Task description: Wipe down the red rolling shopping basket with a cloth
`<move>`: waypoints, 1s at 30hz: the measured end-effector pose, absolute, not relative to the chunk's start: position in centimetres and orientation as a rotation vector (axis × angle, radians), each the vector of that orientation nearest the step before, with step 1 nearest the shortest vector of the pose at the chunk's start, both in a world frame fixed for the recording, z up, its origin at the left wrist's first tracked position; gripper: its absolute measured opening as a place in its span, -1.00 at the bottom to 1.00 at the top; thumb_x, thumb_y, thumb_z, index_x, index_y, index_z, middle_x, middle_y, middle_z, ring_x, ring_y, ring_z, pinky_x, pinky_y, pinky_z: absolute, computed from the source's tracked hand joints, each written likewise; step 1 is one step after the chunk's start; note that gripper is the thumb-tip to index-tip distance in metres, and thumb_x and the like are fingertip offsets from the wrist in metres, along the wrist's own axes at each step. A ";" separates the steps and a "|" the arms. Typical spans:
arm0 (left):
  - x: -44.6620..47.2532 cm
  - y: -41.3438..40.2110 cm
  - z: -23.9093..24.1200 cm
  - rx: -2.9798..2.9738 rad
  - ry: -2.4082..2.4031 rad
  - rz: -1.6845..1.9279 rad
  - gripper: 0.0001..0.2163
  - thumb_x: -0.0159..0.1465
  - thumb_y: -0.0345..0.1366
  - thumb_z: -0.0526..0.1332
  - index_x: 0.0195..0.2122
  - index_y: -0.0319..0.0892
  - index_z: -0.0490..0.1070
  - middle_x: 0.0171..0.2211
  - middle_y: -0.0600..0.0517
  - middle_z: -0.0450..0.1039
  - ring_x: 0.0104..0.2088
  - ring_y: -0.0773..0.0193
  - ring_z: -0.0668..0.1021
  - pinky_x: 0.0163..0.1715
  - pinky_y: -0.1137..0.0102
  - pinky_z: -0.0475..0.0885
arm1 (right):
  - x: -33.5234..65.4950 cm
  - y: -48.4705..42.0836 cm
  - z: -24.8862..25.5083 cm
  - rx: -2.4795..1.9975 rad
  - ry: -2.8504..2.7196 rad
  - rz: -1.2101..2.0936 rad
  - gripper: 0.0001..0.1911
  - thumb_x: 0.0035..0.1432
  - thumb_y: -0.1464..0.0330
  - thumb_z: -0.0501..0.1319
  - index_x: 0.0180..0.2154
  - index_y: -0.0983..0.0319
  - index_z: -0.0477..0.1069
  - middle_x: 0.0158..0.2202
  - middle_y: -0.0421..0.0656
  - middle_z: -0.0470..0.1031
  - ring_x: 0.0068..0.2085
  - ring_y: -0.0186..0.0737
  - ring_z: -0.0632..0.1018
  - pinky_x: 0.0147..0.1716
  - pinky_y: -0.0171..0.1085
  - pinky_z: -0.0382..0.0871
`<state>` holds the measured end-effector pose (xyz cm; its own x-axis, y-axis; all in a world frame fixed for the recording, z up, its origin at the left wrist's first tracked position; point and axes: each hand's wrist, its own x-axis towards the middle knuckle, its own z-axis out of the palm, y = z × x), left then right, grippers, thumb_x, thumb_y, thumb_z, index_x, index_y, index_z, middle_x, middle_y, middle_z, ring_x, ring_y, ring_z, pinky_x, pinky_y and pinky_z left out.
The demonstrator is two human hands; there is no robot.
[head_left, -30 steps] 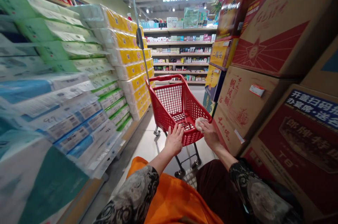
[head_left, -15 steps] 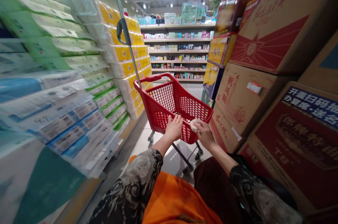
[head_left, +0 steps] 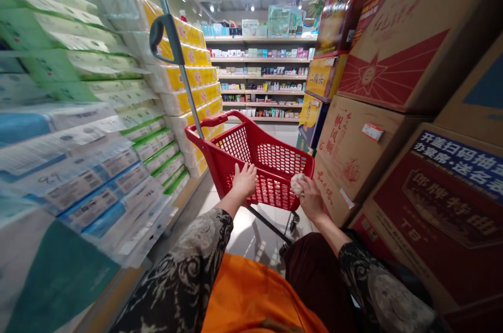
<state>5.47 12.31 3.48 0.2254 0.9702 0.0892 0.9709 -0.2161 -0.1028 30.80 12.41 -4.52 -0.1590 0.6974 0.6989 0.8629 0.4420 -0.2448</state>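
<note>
A red plastic shopping cart (head_left: 220, 163) stands in the aisle in front of me, its basket holding nothing I can see. My left hand (head_left: 244, 180) rests on the cart's near rim with its fingers curled over the edge. My right hand (head_left: 308, 198) is closed around a small crumpled white wad (head_left: 297, 182) and presses against the cart's right rim. A metal pole with a grey handle (head_left: 168, 40) rises from the cart's far left corner.
Stacked packs of tissue and toilet paper (head_left: 98, 118) line the shelves on the left. Tall stacks of brown and red cardboard boxes (head_left: 396, 113) crowd the right side. Shelves of small bottles and boxes (head_left: 263, 81) close the aisle's far end under a lit sign.
The cart has swung so its front points left, and the pole has tilted toward the upper left. Both hands stayed on the rim and moved with it.
</note>
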 end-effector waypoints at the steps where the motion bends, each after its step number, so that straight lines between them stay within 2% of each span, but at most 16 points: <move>1: 5.0 12.5 3.7 -2.341 -1.878 -0.004 -0.40 0.12 -0.40 0.01 0.24 -0.22 0.00 0.28 -0.12 -0.02 0.27 -0.01 0.00 0.16 -0.17 -0.19 | 30.7 12.6 -4.3 -1.333 -1.912 -0.270 -0.60 0.02 0.51 0.03 -0.07 0.26 0.39 -0.03 0.01 0.38 -0.05 -0.04 0.39 -0.06 -0.10 0.26; 4: 3.8 13.0 4.3 -2.268 -1.936 0.005 -0.40 0.13 -0.39 0.01 0.24 -0.23 0.00 0.28 -0.14 -0.03 0.28 -0.02 0.00 0.16 -0.16 -0.17 | 29.0 13.6 -3.1 -1.376 -1.960 -0.232 -0.64 0.03 0.50 0.06 -0.10 0.27 0.39 -0.14 -0.01 0.46 -0.16 -0.06 0.43 -0.12 -0.13 0.27; 6: 3.3 13.0 4.5 -2.224 -1.967 0.022 -0.39 0.12 -0.38 0.01 0.25 -0.23 -0.01 0.28 -0.14 -0.04 0.28 -0.03 -0.01 0.16 -0.17 -0.16 | 26.9 14.3 -2.2 -1.326 -2.039 -0.228 -0.64 0.07 0.50 0.05 -0.08 0.25 0.40 -0.12 -0.03 0.47 -0.17 -0.09 0.44 -0.14 -0.16 0.27; 12: 2.6 12.1 3.8 -2.219 -1.924 0.021 -0.37 0.13 -0.37 -0.01 0.27 -0.26 -0.08 0.30 -0.12 -0.11 0.29 -0.02 -0.08 0.16 -0.16 -0.16 | 23.2 15.1 -1.9 -1.213 -2.132 -0.342 -0.66 0.21 0.45 0.00 -0.02 0.19 0.37 0.01 -0.04 0.41 -0.07 -0.10 0.40 -0.08 -0.16 0.21; 20: 1.4 11.2 3.7 -2.201 -1.912 -0.073 -0.40 0.15 -0.39 -0.02 0.26 -0.27 -0.04 0.30 -0.10 -0.11 0.29 0.04 -0.05 0.17 -0.16 -0.23 | 32.0 13.2 -5.0 -1.399 -1.993 -0.520 -0.63 0.20 0.48 -0.03 -0.01 0.28 0.39 -0.01 0.05 0.41 -0.05 -0.02 0.38 0.01 -0.02 0.14; 23: 2.1 10.8 3.9 -2.201 -1.951 -0.091 -0.41 0.15 -0.39 -0.03 0.25 -0.27 -0.02 0.29 -0.11 -0.08 0.29 0.01 -0.05 0.16 -0.16 -0.19 | 30.1 13.9 -5.2 -1.384 -1.924 -0.490 -0.63 0.21 0.47 -0.05 -0.02 0.31 0.40 -0.03 0.07 0.41 -0.04 -0.03 0.37 0.01 -0.03 0.17; 30: 1.9 9.9 4.6 -2.196 -1.910 -0.116 -0.44 0.14 -0.37 0.00 0.22 -0.21 0.06 0.26 -0.12 0.05 0.26 0.02 0.05 0.18 -0.12 -0.18 | 23.3 15.4 -4.2 -1.134 -2.015 -0.390 -0.62 0.26 0.43 -0.06 0.06 0.22 0.31 0.02 -0.01 0.39 0.04 -0.11 0.34 0.06 -0.08 0.18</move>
